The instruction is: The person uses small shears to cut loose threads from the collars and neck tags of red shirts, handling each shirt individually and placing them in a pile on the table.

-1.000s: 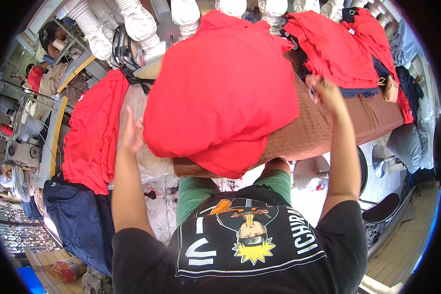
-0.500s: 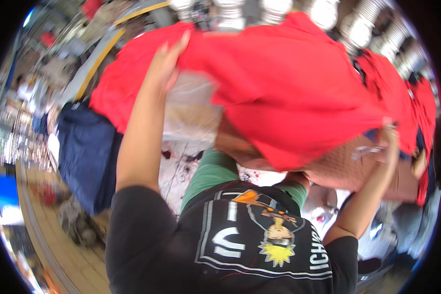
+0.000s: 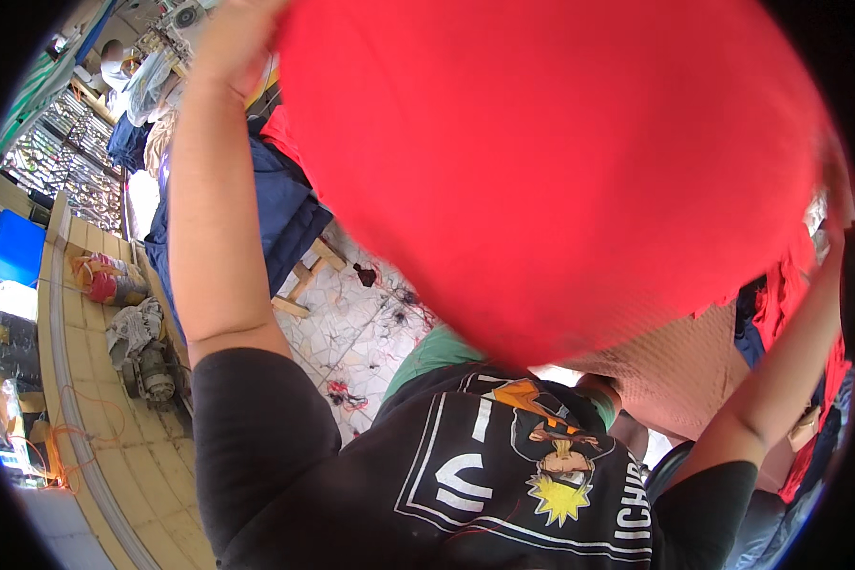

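Nearest is a wide, soft red fabric cloth (image 3: 551,180), raised in the air above the near edge of the brown, textured table surface (image 3: 679,370). The bare left hand (image 3: 242,47) is at its upper left side, the bare right hand (image 3: 833,195) at its right side; probably they are so far apart to keep it spread. Whether the fingers are clamped on it I cannot tell: the left ones are cut off or covered, the right ones dim near the rim. The cloth, slightly blurred, hides most of the surface. Farther, dark navy folded fabric (image 3: 290,214) lies beyond the left edge.
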Demonstrator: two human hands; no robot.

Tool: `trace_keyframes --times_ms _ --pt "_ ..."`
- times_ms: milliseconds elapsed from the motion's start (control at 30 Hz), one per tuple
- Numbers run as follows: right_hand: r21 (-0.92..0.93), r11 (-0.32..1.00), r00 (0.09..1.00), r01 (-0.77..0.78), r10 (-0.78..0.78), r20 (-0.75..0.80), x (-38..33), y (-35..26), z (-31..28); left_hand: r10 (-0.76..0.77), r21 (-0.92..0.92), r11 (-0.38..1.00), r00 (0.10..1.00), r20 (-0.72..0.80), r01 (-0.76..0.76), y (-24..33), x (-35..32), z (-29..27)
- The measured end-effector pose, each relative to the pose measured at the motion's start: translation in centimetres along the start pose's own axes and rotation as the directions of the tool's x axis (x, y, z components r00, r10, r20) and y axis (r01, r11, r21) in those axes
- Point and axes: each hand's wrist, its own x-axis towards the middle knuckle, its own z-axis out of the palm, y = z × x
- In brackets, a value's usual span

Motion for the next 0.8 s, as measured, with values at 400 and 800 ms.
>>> trace_keyframes --times_ms 400,800 --pt "0.233 0.946 0.972 0.225 -0.201 -0.124 14.9 1.9 29.6 0.227 0.479 0.842 0.643 -0.732 0.249 -5.5 -4.8 -10.2" --pt "-0.836 0.515 0.967 0.187 0.054 0.250 4.3 2.9 12.1 -0.108 -0.204 0.962 0.942 0.318 0.179 -5.6 -15.8 12.1"
